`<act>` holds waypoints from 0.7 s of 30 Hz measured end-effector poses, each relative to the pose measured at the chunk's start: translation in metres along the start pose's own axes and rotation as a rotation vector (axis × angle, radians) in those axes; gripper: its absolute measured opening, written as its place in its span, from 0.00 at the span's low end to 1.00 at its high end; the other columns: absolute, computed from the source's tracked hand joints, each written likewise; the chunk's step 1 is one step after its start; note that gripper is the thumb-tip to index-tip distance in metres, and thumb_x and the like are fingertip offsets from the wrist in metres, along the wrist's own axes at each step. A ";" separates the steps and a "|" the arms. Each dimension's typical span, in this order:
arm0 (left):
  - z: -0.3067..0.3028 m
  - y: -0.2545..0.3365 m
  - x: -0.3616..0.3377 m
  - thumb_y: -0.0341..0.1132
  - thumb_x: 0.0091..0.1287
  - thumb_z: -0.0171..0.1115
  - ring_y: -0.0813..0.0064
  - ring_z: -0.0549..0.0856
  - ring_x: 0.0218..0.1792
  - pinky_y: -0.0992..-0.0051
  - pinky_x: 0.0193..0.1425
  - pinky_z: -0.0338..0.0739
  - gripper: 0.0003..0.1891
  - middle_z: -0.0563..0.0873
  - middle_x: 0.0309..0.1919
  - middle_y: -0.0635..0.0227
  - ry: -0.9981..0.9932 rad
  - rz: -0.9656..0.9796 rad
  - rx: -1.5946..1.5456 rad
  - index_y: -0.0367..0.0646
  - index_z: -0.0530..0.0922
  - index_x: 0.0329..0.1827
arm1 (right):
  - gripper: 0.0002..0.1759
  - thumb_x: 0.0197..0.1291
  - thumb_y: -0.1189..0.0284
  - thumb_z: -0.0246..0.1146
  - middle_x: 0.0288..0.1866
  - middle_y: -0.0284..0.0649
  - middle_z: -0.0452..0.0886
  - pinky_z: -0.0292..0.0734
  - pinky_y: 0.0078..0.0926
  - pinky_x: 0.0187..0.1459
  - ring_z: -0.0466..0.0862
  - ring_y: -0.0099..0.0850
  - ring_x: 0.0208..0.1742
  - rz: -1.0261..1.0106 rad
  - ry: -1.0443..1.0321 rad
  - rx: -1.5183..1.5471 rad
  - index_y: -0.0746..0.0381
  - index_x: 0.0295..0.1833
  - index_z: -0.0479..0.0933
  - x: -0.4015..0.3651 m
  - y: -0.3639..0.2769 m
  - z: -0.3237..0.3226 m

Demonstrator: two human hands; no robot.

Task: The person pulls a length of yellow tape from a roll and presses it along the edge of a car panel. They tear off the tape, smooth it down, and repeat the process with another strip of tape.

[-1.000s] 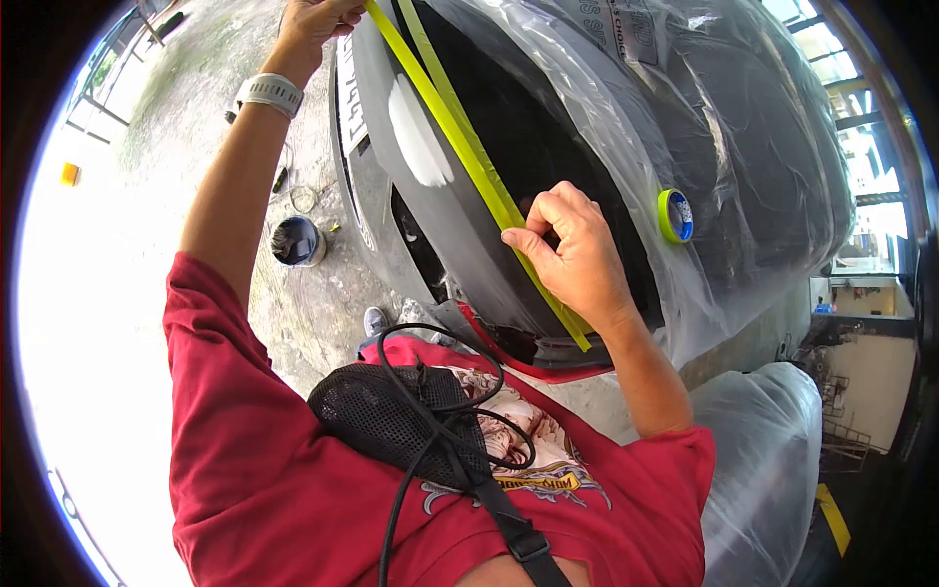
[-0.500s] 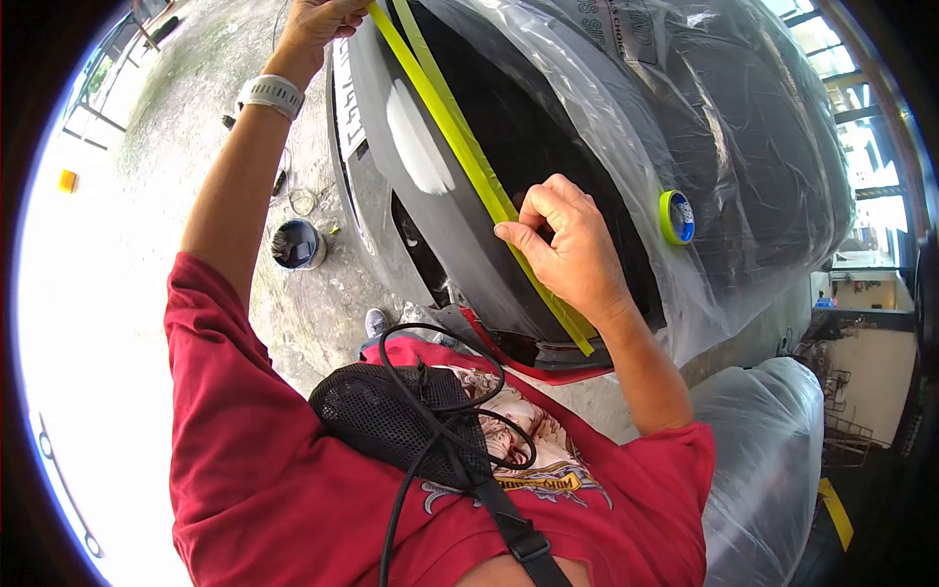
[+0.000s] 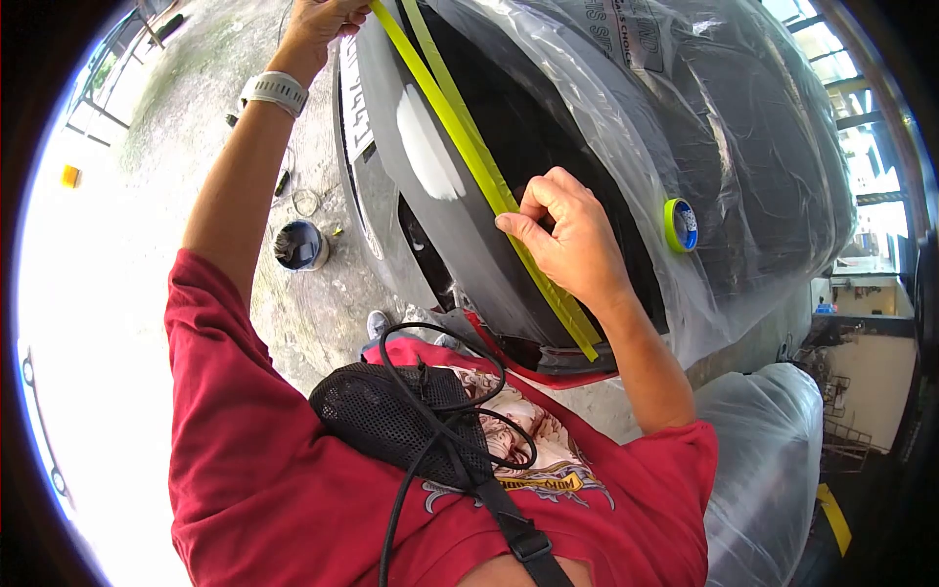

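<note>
A long strip of yellow-green masking tape (image 3: 460, 137) runs along the rear of a grey car, between the dark rear window (image 3: 528, 108) and the body panel (image 3: 469, 210). At the top edge of the view, my left hand (image 3: 323, 24) pinches the strip's far end; its fingertips are partly cut off. My right hand (image 3: 572, 235) is closed, thumb and curled forefinger together on the strip's lower half. Below that hand, the tape's near end reaches the panel's lower corner. A white filler patch (image 3: 425, 147) marks the panel left of the tape.
Clear plastic sheeting (image 3: 724, 137) covers the car's right side, with a tape roll (image 3: 680, 225) resting on it. A bucket (image 3: 300, 246) stands on the concrete floor at left. Another plastic-wrapped shape (image 3: 763, 460) is at lower right. A black cord (image 3: 401, 338) hangs at my chest.
The view has shifted slightly, so the car sits a little lower and further right. Both hands keep nearly the same places on the tape.
</note>
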State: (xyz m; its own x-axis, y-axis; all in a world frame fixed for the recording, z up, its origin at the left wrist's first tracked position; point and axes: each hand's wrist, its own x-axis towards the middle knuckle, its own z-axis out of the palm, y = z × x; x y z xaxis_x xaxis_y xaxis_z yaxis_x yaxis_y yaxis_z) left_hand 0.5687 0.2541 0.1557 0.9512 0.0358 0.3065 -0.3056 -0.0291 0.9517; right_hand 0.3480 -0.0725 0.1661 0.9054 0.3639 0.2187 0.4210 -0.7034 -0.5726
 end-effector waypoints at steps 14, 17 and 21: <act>0.000 -0.010 0.011 0.43 0.69 0.71 0.82 0.79 0.28 0.80 0.33 0.73 0.12 0.84 0.27 0.75 -0.012 0.011 -0.017 0.45 0.85 0.33 | 0.17 0.60 0.66 0.76 0.33 0.40 0.77 0.76 0.39 0.42 0.79 0.39 0.35 0.035 -0.010 0.011 0.63 0.30 0.76 0.026 -0.005 0.003; 0.002 -0.010 0.014 0.43 0.68 0.71 0.83 0.79 0.26 0.80 0.31 0.72 0.12 0.84 0.26 0.74 0.007 0.013 0.041 0.44 0.85 0.32 | 0.17 0.60 0.66 0.76 0.33 0.40 0.77 0.77 0.39 0.41 0.79 0.39 0.34 0.036 -0.006 0.018 0.64 0.31 0.76 0.029 -0.006 0.004; 0.006 -0.009 0.017 0.42 0.68 0.72 0.83 0.78 0.24 0.80 0.28 0.71 0.13 0.83 0.24 0.74 0.013 0.015 0.062 0.43 0.85 0.31 | 0.18 0.60 0.66 0.76 0.33 0.40 0.77 0.77 0.39 0.40 0.80 0.38 0.34 0.055 -0.019 0.005 0.64 0.30 0.76 0.033 -0.011 0.003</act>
State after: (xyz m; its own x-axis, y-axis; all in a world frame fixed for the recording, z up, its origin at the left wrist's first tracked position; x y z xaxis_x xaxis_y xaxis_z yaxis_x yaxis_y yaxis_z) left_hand 0.5877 0.2492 0.1522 0.9457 0.0476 0.3217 -0.3166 -0.0913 0.9442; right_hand 0.3731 -0.0514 0.1774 0.9260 0.3363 0.1715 0.3702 -0.7199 -0.5871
